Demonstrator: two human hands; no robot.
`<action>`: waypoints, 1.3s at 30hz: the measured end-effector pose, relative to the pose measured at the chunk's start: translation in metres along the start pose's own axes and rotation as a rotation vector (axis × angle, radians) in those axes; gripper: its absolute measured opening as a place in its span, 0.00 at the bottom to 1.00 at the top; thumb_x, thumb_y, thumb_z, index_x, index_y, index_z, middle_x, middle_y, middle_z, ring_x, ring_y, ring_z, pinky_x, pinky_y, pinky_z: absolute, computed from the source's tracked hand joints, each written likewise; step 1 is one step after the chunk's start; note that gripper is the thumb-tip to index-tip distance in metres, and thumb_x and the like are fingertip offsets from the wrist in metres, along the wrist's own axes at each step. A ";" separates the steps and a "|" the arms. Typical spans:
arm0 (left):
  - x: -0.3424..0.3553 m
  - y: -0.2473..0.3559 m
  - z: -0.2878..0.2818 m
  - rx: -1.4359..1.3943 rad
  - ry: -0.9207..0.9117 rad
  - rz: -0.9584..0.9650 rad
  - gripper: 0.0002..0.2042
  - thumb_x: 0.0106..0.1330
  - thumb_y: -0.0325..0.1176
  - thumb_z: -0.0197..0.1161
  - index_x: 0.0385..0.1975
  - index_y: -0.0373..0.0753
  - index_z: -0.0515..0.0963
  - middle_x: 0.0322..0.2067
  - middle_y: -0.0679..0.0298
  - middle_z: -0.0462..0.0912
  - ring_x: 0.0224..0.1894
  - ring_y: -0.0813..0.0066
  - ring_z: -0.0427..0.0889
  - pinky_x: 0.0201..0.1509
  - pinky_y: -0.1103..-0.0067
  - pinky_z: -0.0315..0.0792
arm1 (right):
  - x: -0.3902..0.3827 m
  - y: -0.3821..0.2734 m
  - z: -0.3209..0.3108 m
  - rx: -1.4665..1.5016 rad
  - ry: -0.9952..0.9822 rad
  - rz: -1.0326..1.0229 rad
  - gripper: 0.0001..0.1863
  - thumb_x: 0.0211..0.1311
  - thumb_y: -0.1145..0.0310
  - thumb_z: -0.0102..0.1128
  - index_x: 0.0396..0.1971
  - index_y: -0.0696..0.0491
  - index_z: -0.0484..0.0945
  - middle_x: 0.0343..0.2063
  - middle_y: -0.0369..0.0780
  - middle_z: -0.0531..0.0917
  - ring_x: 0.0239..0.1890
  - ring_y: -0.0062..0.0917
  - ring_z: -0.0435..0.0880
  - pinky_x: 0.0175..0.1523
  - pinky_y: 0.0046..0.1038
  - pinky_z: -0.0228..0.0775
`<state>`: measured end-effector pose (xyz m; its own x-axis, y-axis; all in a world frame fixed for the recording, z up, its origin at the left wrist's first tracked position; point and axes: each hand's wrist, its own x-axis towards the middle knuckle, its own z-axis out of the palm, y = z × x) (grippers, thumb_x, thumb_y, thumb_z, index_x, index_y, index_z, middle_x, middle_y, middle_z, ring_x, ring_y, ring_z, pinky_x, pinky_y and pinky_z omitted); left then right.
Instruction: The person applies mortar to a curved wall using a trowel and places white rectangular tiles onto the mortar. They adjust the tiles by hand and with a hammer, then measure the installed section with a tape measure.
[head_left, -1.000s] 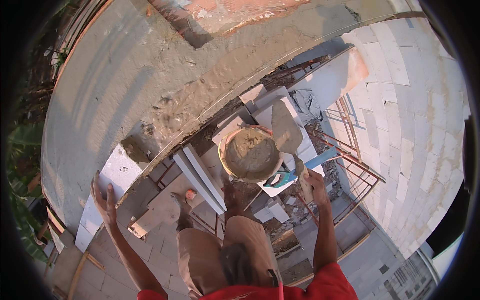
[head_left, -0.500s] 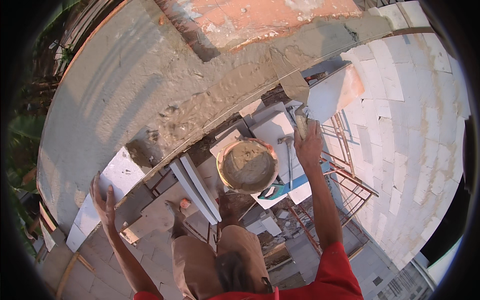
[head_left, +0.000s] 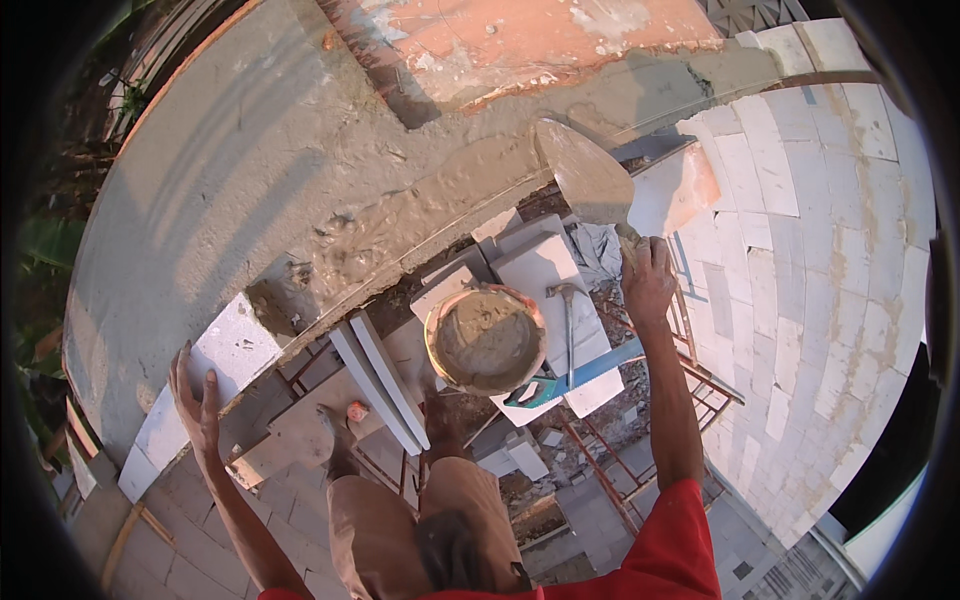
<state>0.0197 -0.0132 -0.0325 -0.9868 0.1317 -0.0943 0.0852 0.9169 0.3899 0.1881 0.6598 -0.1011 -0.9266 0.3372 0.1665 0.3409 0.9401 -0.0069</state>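
Observation:
My right hand (head_left: 650, 280) is closed around the handle of a trowel (head_left: 588, 175). Its broad, mortar-smeared blade points up and left, with the tip over the right part of the wet mortar bed (head_left: 440, 190) along the ledge. At the left, my left hand (head_left: 200, 405) rests with its fingers apart against the near side of a white block (head_left: 240, 340) set in the row at the end of the mortar. A bucket of grey mortar (head_left: 487, 338) stands between my hands, below the ledge.
A handsaw (head_left: 575, 378) and a hammer (head_left: 568, 325) lie on pale blocks right of the bucket. Two long slabs (head_left: 375, 380) lean left of it. Red scaffold bars (head_left: 610, 480) cross the lower right, beside a white block wall (head_left: 800, 300). A taut string follows the ledge's edge.
My right hand has moved right and slightly down with the trowel. The blade has turned to show more of its broad face. My left hand stays at the block as the view shifts slightly.

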 end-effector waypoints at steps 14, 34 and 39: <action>0.002 0.006 -0.003 0.019 -0.014 0.005 0.29 0.71 0.50 0.59 0.66 0.38 0.70 0.64 0.48 0.70 0.69 0.48 0.65 0.73 0.59 0.56 | -0.062 0.021 -0.027 0.058 0.054 0.232 0.20 0.63 0.64 0.67 0.48 0.61 0.73 0.46 0.51 0.75 0.44 0.49 0.81 0.44 0.47 0.75; -0.001 0.011 -0.006 -0.026 -0.024 -0.101 0.30 0.67 0.50 0.62 0.66 0.40 0.72 0.62 0.48 0.71 0.66 0.51 0.68 0.70 0.59 0.61 | 0.005 0.063 -0.012 -0.023 -0.095 0.309 0.14 0.68 0.63 0.59 0.45 0.55 0.68 0.42 0.45 0.73 0.44 0.49 0.79 0.41 0.48 0.74; 0.001 0.014 -0.009 -0.065 -0.029 -0.126 0.30 0.65 0.49 0.65 0.65 0.41 0.73 0.61 0.51 0.73 0.65 0.52 0.69 0.69 0.60 0.64 | -0.109 -0.023 -0.066 0.332 -0.244 0.596 0.19 0.61 0.70 0.67 0.45 0.61 0.68 0.34 0.46 0.73 0.39 0.36 0.76 0.47 0.40 0.69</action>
<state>0.0184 -0.0031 -0.0191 -0.9845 0.0290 -0.1727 -0.0493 0.9005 0.4320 0.2915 0.5978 -0.0544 -0.6202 0.7626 -0.1839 0.7692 0.5453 -0.3330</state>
